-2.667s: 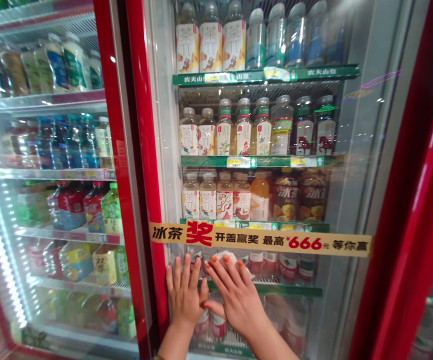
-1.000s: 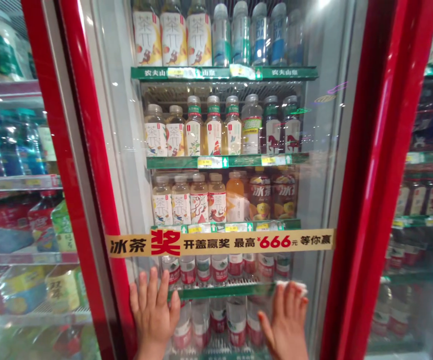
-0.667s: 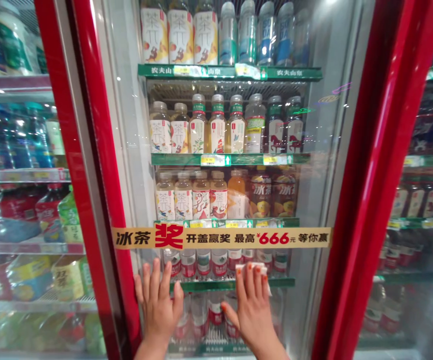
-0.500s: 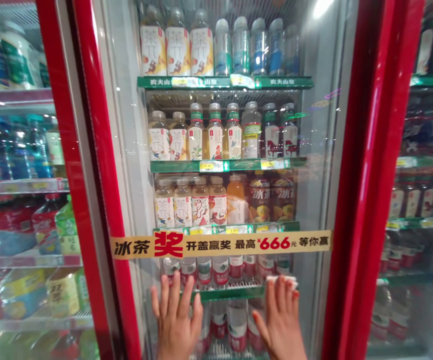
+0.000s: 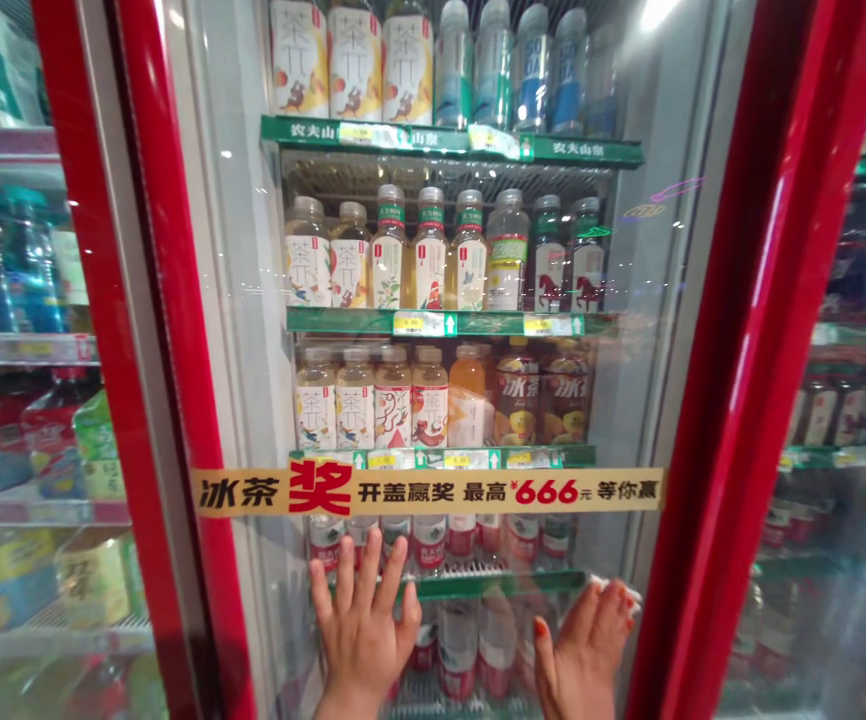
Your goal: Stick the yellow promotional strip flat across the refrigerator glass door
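Observation:
My left hand (image 5: 365, 625) lies open, fingers spread, on or just in front of the glass door (image 5: 639, 400), below the yellow strip. At the lower right, my right hand (image 5: 583, 645) holds a white cloth (image 5: 634, 598) against the glass under its fingers. Only a little of the cloth shows past the fingertips, so I cannot tell whether it is fabric or paper. Above both hands the yellow strip (image 5: 433, 492) with black and red lettering crosses the door.
Behind the glass, green-edged shelves (image 5: 343, 320) hold rows of drink bottles (image 5: 429, 250). Red door frames (image 5: 170, 330) stand on both sides. More drinks (image 5: 95, 580) fill the cooler on the left, and another glass-fronted cooler is at the right.
My right hand has slid to the right with the white cloth and now tilts rightward. My left hand has shifted slightly right. The view has come a little closer to the door.

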Demonstrator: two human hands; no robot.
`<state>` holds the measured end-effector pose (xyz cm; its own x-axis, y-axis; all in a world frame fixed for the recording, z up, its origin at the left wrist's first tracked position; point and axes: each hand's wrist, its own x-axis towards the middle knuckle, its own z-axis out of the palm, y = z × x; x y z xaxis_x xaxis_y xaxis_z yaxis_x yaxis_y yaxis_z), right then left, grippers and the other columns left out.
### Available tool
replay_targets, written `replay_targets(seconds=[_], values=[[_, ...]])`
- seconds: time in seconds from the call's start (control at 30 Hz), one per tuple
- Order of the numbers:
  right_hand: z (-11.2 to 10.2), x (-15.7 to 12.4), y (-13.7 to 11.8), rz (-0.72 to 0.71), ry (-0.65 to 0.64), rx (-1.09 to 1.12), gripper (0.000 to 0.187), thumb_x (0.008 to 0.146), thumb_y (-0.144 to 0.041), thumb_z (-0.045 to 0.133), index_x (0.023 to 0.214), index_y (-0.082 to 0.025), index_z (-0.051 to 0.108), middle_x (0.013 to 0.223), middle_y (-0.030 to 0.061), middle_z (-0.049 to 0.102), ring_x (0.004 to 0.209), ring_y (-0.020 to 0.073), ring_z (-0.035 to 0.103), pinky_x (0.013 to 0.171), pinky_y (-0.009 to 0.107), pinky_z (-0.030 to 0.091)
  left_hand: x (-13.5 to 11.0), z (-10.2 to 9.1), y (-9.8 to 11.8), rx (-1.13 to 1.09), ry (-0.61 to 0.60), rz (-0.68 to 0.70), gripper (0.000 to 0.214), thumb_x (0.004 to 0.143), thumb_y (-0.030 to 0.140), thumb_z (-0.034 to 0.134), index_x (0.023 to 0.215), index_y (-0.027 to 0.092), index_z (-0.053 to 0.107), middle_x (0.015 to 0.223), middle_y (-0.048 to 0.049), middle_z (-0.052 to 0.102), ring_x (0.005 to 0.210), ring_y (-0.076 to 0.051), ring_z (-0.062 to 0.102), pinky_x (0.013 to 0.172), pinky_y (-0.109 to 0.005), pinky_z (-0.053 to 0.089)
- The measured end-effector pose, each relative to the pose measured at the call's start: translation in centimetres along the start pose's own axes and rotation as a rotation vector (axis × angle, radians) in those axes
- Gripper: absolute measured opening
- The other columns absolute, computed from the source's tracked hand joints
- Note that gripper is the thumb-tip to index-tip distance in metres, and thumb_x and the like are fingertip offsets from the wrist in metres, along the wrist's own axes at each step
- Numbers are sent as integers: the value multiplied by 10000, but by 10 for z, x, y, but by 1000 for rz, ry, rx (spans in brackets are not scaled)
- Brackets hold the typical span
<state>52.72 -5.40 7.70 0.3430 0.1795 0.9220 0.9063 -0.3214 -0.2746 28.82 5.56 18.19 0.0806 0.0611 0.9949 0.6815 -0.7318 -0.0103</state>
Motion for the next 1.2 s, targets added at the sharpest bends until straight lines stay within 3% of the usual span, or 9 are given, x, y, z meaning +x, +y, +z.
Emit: replay_targets(seconds=[0.2, 0.33, 0.5, 0.63, 0.77, 0.9, 1.0, 1.1, 1.2], values=[[-10, 61, -28, 237, 7, 150, 838, 1093, -586, 154, 1736, -112, -100, 1811, 231, -151, 1682, 497, -83, 1224, 907, 158, 0, -1, -1, 1, -13, 13, 694, 1045, 370, 582, 1692, 356, 333, 1813, 58, 226, 1721, -230, 124, 1416, -556, 11], [-22, 102, -89, -113, 9, 92, 879, 1087, -614, 283, 1749, -113, -7, 1836, 194, -42, 1700, 439, -59, 1295, 794, 195, 0, -3, -3, -5, -25, 20, 705, 1043, 361, 593, 1696, 349, 326, 1814, 50, 218, 1721, -235, 121, 1414, -558, 5], [-26, 39, -71, -630, -57, 6, 882, 1065, -607, 418, 1750, -123, 146, 1841, 122, 86, 1715, 337, 58, 1382, 526, 129, -2, -5, -4, 0, -44, 29, 728, 1031, 362, 619, 1697, 344, 326, 1811, 31, 231, 1720, -241, 129, 1415, -563, 13], [-31, 56, -19, -243, -47, 33, 824, 1095, -500, 359, 1755, -138, 23, 1839, 172, -15, 1710, 394, -18, 1335, 710, 168, -3, -5, -4, 23, -49, 37, 762, 1007, 324, 642, 1699, 336, 325, 1810, 16, 232, 1719, -254, 132, 1416, -569, 24], [-35, 120, -38, 27, -38, 106, 847, 1100, -511, 302, 1735, -132, -112, 1819, 201, -157, 1686, 462, -113, 1266, 837, 182, -3, -7, -4, 33, -43, 40, 789, 994, 280, 653, 1703, 332, 312, 1811, 8, 224, 1720, -251, 121, 1416, -566, 26], [-32, 92, -85, -401, -75, 4, 919, 1064, -597, 422, 1755, -137, 26, 1844, 145, 28, 1711, 387, 8, 1359, 640, 174, -4, -8, -5, 7, -61, 32, 775, 998, 304, 666, 1696, 337, 331, 1803, 15, 242, 1719, -245, 134, 1420, -559, 29], [-30, 42, -79, -689, -50, -9, 893, 1056, -633, 422, 1758, -167, 126, 1844, 68, 86, 1717, 289, 62, 1391, 448, 87, -6, -7, -6, 4, -51, 40, 754, 1005, 334, 656, 1692, 332, 346, 1797, 10, 262, 1716, -245, 153, 1422, -555, 32], [-29, 46, -48, -489, -3, 18, 824, 1089, -512, 382, 1754, -128, 85, 1842, 132, 36, 1717, 324, 17, 1381, 566, 95, -8, -4, -7, 21, -36, 51, 754, 1001, 337, 653, 1692, 322, 351, 1796, 9, 272, 1715, -252, 163, 1422, -562, 39], [-29, 102, -37, -106, 12, 75, 826, 1104, -510, 306, 1746, -115, -33, 1829, 204, -83, 1698, 433, -82, 1300, 786, 144, -9, -3, -7, 36, -18, 48, 768, 991, 313, 655, 1694, 323, 347, 1800, 10, 263, 1715, -257, 159, 1420, -569, 45]])
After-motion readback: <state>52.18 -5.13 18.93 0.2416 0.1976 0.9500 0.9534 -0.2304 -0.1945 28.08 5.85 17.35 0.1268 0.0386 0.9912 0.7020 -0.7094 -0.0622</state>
